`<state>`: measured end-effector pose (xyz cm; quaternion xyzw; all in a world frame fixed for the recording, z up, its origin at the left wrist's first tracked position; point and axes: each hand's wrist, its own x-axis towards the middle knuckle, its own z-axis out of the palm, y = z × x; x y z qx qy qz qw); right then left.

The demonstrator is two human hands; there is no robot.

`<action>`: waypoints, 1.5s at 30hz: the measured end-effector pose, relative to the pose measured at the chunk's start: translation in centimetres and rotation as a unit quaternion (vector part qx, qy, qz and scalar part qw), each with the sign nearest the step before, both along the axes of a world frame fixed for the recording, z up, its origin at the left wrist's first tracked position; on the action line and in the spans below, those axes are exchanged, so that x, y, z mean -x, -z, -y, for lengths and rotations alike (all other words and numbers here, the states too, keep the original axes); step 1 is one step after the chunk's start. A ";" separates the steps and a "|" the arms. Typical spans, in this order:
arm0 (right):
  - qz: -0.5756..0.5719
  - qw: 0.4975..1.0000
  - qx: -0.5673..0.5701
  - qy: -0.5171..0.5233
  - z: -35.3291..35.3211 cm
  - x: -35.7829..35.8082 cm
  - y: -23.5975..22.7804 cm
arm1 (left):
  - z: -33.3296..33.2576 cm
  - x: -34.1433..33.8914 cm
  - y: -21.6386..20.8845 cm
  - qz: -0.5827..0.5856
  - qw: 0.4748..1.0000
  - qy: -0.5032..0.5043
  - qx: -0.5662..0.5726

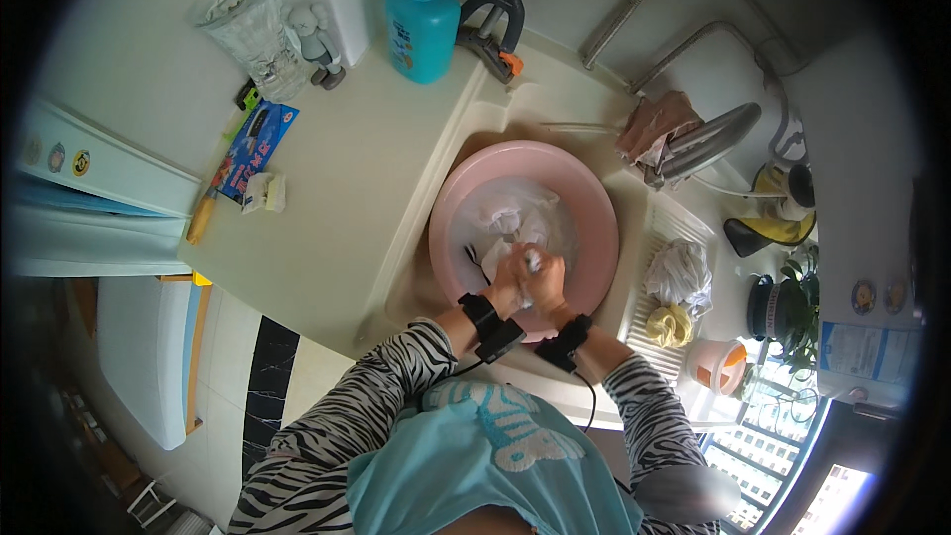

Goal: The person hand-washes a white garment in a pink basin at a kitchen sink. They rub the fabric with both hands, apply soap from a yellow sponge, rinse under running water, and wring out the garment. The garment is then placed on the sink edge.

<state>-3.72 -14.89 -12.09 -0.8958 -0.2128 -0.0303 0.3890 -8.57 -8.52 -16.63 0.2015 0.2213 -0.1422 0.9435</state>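
Far left on the pale counter (332, 208): clear ribbed glass vase (260, 35), with a small grey toy figure (315, 45) just beside it. Nearer, at the counter's left edge, a flat blue printed package (256, 154) lies next to a light wooden handle (201, 218); a small white packet (264, 193) touches the package's near end. Right of these, at the far side, a turquoise plastic pump bottle (423, 30) stands upright.

Middle: round pink plastic basin (595, 228) sits in the cream sink (406, 287), holding cloudy water and a wet white cloth (515, 213). Cloth lies bunched, partly in the water, its near part raised between the hands. Left hand (505, 280) and right hand (544, 284) are side by side over the basin's near half, fingers closed, both gripping the cloth. Black strapped device on each wrist.

Right: brownish-pink cloth (656, 127) drapes over the metal faucet (713, 144). Nearer, on the ribbed drainboard (639, 322), a white fabric bundle (680, 273) lies beyond a crumpled yellow cloth (670, 326). Farther right, green leafy plant (794, 287).
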 end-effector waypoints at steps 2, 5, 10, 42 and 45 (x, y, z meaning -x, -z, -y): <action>-0.057 0.988 0.101 0.101 -0.1 -0.2 0.0 | 0.0 -0.3 0.4 -0.134 0.987 0.038 -0.073; -0.024 0.982 0.147 0.119 -0.3 -0.8 0.4 | -0.5 -0.4 0.7 -0.047 0.996 0.019 -0.073; -0.003 0.988 0.134 0.080 -0.2 -1.1 1.3 | -1.2 -0.8 1.0 -0.078 0.996 -0.012 0.039; -0.381 0.846 -0.364 0.079 4.0 -2.9 -6.2 | -3.2 -3.1 -6.1 0.217 0.892 0.013 -0.396; -0.405 0.800 -0.440 0.043 4.0 -0.8 -5.6 | -3.3 -3.0 -7.3 0.224 0.902 -0.046 -0.367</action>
